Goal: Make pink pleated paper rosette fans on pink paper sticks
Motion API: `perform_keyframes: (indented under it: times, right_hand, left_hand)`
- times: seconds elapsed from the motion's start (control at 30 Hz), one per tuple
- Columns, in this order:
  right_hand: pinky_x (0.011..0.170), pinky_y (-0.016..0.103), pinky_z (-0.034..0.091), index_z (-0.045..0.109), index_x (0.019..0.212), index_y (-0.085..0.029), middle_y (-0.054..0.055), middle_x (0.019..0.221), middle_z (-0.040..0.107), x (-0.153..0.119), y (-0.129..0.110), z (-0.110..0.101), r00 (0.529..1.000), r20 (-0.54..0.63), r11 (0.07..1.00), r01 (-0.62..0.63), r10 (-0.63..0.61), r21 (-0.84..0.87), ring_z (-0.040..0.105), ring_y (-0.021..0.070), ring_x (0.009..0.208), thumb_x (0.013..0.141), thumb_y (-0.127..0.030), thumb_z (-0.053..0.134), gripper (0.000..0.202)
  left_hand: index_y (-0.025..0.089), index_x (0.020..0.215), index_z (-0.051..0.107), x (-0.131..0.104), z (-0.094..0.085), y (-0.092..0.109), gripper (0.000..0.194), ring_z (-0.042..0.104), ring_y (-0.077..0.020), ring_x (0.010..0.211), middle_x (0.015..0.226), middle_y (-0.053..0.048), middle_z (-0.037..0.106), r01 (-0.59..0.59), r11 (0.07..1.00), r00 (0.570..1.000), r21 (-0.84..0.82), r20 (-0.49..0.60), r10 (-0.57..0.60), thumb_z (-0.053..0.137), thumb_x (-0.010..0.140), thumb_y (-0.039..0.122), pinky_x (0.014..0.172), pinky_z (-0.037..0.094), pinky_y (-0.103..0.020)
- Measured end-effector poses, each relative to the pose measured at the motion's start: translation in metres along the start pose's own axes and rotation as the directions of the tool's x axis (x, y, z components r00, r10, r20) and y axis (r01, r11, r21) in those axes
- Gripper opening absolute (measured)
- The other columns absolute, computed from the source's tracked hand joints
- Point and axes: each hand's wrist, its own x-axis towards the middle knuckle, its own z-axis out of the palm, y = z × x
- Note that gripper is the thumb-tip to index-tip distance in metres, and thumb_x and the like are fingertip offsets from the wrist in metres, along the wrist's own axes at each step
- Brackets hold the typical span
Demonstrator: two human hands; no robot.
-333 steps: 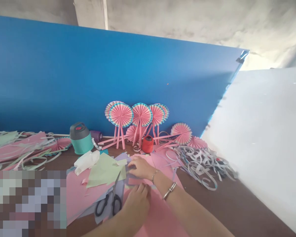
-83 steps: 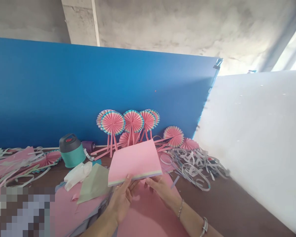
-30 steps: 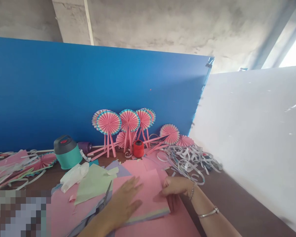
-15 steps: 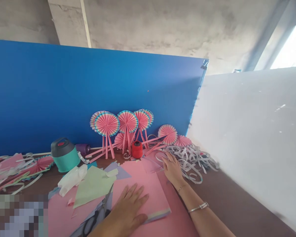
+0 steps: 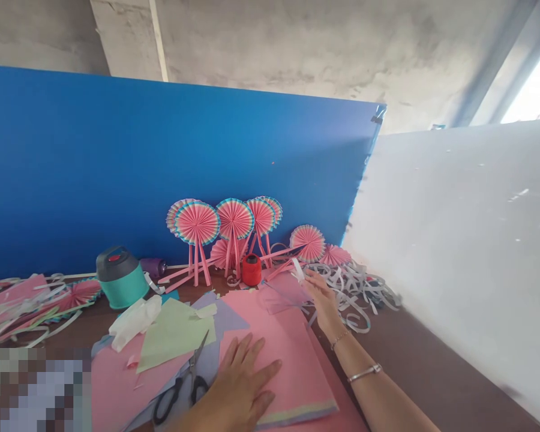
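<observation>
My left hand (image 5: 247, 378) lies flat with fingers spread on a stack of pink paper (image 5: 292, 354), whose near edge shows yellow and lilac layers. Farther out, my right hand (image 5: 324, 297) pinches a short white strip (image 5: 299, 271) that sticks up past its fingertips. Beside that hand lies a tangled pile of white paper strips (image 5: 355, 294). Left of my left hand, scissors (image 5: 192, 366) with black handles rest on lilac paper, their blades slightly apart. A pale green sheet (image 5: 177, 333) and a crumpled white wad (image 5: 135, 323) lie farther left.
Pink pleated paper fans (image 5: 197, 223) on stick legs lean against a blue panel (image 5: 94, 168). A red container (image 5: 251, 270) and a teal container with a grey lid (image 5: 122, 279) stand at the back. More strips and pink paper (image 5: 22, 300) are heaped left. A white wall (image 5: 454, 228) bounds the right.
My right hand has lifted slightly off the paper and strips, and a white strip now shows at its fingertips. The pink stack and my left hand have shifted right, exposing more of the scissors.
</observation>
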Motion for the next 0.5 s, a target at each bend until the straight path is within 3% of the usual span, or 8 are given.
perform_keyframes:
  times: [0.07, 0.17, 0.33, 0.5]
  right_hand:
    - [0.082, 0.036, 0.045, 0.067, 0.08, -0.02, 0.007, 0.1, 0.066, -0.001, -0.005, -0.001, 0.996, -0.003, 0.981, -0.092, 0.094, 0.173, 0.059, 0.0226, 0.096, 0.065, -0.042, 0.071, 0.027]
    - [0.081, 0.035, 0.046, 0.063, 0.082, -0.021, 0.004, 0.082, 0.067, -0.003, -0.015, -0.001, 0.991, 0.001, 0.959, -0.131, 0.135, 0.252, 0.061, 0.0206, 0.087, 0.068, -0.047, 0.069, 0.03]
    - [0.075, 0.03, 0.045, 0.062, 0.085, -0.02, 0.005, 0.095, 0.066, -0.009, -0.026, 0.003, 0.997, 0.001, 0.996, -0.074, 0.074, 0.042, 0.058, 0.0206, 0.091, 0.072, -0.053, 0.062, 0.036]
    - [0.074, 0.03, 0.045, 0.061, 0.076, -0.019, 0.005, 0.081, 0.065, -0.017, -0.035, 0.01, 0.993, 0.073, 0.996, -0.09, 0.088, 0.025, 0.059, 0.0199, 0.083, 0.074, -0.059, 0.058, 0.039]
  left_hand:
    - [0.045, 0.138, 0.033, -0.001, 0.0, 0.001, 0.047, 0.019, -0.0393, 0.137, 0.151, -0.004, 0.027, -0.011, 1.0, 1.0, -0.002, -0.006, 0.011, 0.038, 0.091, 0.049, 0.104, 0.013, -0.07]
    - [0.044, 0.134, 0.04, -0.001, -0.003, 0.0, 0.047, 0.029, -0.04, 0.133, 0.146, -0.006, 0.038, -0.037, 0.999, 0.998, -0.002, -0.047, 0.037, 0.042, 0.088, 0.052, 0.103, 0.013, -0.071]
    - [0.036, 0.125, 0.054, 0.0, -0.002, -0.004, 0.041, 0.038, -0.0331, 0.127, 0.133, -0.006, 0.052, -0.075, 0.997, 0.987, 0.029, -0.138, 0.078, 0.046, 0.087, 0.049, 0.108, 0.015, -0.064]
    - [0.031, 0.12, 0.057, 0.006, 0.004, -0.009, 0.033, 0.047, -0.0238, 0.12, 0.124, -0.005, 0.056, -0.093, 0.995, 0.955, 0.028, -0.282, 0.097, 0.044, 0.089, 0.032, 0.109, 0.028, -0.051]
